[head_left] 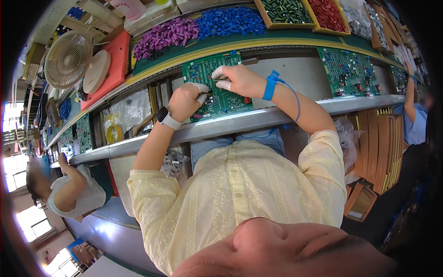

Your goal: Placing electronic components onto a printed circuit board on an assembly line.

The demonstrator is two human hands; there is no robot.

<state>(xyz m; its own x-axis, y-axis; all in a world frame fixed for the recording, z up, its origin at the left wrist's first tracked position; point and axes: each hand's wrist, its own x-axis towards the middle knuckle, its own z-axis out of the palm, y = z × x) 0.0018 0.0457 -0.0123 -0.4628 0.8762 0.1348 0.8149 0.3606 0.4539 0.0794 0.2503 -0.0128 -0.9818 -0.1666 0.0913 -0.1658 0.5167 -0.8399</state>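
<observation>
A green circuit board (pixel 230 100) full of small parts lies on the rail line in front of me. My left hand (pixel 185 99), wearing white finger covers and a watch, is at the board's left side with thumb and finger bent together over it. From the right, my right hand (pixel 236 79) reaches over the board's upper middle, its covered fingertips curled toward each other. Whatever either hand pinches is too small to make out. A blue wrist strap (pixel 270 87) with a cord circles my right wrist.
Beyond the rail lie piles of purple parts (pixel 166 36) and blue parts (pixel 230 22), plus boxes of green parts (pixel 286 11) and red parts (pixel 328 16). Another circuit board (pixel 348 71) sits to the right. A fan (pixel 68 59) stands left. Co-workers sit at both sides.
</observation>
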